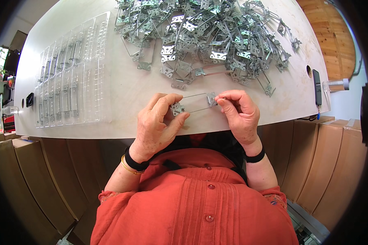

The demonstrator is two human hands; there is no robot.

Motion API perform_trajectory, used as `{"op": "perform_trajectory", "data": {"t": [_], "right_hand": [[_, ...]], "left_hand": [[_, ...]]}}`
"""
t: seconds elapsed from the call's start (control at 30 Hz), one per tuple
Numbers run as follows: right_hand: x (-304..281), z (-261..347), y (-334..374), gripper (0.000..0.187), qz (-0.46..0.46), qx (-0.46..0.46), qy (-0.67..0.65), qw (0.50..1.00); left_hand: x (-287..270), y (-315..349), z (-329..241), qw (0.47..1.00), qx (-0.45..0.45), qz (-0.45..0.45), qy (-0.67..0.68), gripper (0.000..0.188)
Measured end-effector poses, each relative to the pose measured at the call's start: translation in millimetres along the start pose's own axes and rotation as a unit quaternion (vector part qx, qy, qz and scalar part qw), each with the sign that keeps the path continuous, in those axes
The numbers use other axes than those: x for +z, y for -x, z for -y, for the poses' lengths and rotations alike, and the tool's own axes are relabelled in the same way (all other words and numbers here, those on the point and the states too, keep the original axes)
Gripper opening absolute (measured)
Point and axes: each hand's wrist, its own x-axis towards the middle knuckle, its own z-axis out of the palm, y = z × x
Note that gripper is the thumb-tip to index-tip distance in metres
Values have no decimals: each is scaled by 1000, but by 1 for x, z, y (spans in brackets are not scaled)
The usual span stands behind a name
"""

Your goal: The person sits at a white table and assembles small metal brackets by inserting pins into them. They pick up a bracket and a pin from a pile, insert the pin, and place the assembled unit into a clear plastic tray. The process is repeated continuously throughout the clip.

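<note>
Between my hands, just above the near part of the white table (122, 106), is a metal bracket frame (212, 99): two thin rods join a small plate at each end. My left hand (156, 122) grips its left plate between thumb and fingers. At the right plate, my right hand (242, 116) is closed in a pinch of thumb and forefinger; whether a small part sits in the pinch is too small to tell. Beyond both hands lies a large tangled pile of similar metal bracket frames (216, 53).
On the left, a clear plastic tray (101, 81) holds several metal frames in its slots. A dark phone-like device (317, 87) lies at the right edge, close to a clear container (335, 85). Cardboard boxes (49, 171) stand below the table on both sides.
</note>
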Motion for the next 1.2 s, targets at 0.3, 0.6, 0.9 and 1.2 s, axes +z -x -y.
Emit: {"op": "perform_trajectory", "data": {"t": [0.3, 0.6, 0.9, 1.2], "right_hand": [[0, -2, 0, 9, -6, -5, -4, 1000], [0, -3, -7, 16, -19, -104, 89, 990], [0, -1, -8, 17, -21, -117, 116, 986], [-2, -6, -8, 18, -14, -126, 109, 986]], "left_hand": [[0, -1, 0, 1000, 5, 0, -6, 41], [1, 0, 1, 1000, 1, -1, 6, 40], [0, 0, 0, 1000, 0, 2, 0, 41], [0, 0, 0, 1000, -1, 0, 1, 41]]}}
